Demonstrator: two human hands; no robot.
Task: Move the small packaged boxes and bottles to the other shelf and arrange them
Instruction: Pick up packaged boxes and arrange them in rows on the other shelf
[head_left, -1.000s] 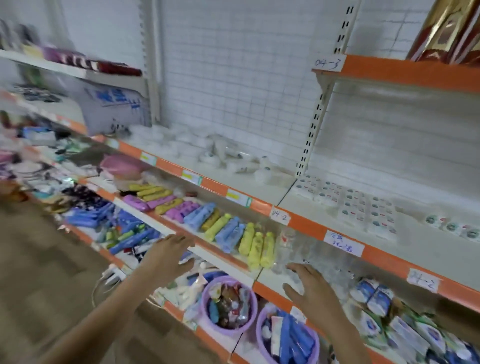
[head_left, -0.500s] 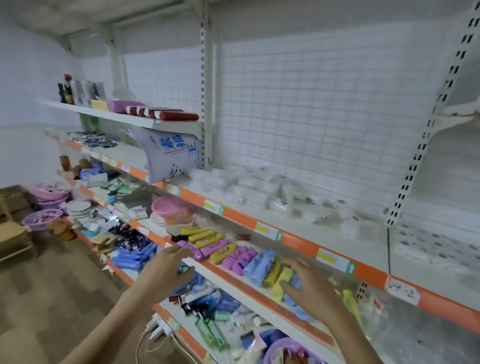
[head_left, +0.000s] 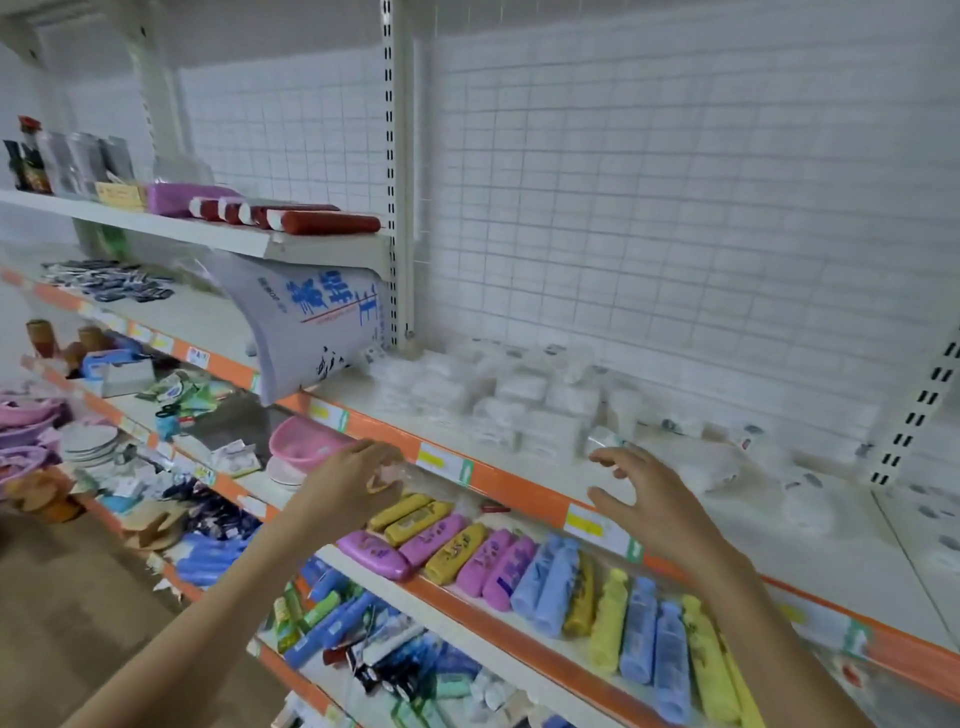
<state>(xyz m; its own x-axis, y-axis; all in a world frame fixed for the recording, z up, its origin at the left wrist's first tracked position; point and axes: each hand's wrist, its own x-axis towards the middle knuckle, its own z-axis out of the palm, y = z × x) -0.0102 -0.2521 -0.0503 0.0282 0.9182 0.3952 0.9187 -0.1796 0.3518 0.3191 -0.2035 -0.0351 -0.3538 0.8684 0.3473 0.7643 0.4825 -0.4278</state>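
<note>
A heap of small white packaged boxes (head_left: 519, 410) and small white bottles (head_left: 623, 405) lies on the orange-edged shelf (head_left: 498, 480) in front of me. My right hand (head_left: 649, 499) hovers at the shelf's front edge, fingers spread and lightly bent, holding nothing; a small box (head_left: 602, 436) sits just beyond its fingertips. Further left along the orange edge, my left hand (head_left: 353, 483) has its fingers curled down, and nothing is visibly held in it. More white packets (head_left: 805, 499) lie to the right on the same shelf.
A large white sack with blue writing (head_left: 306, 322) leans at the shelf's left end. Coloured tubes (head_left: 519, 566) line the shelf below. An upper shelf (head_left: 208, 228) on the left carries red rolls and bottles. The white grid back panel (head_left: 675, 208) stands behind, with a slotted upright (head_left: 919, 410) at right.
The view has swung up and left from the lower shelves to the white boxes' shelf. Both hands have risen from the tube shelf to the orange front edge.
</note>
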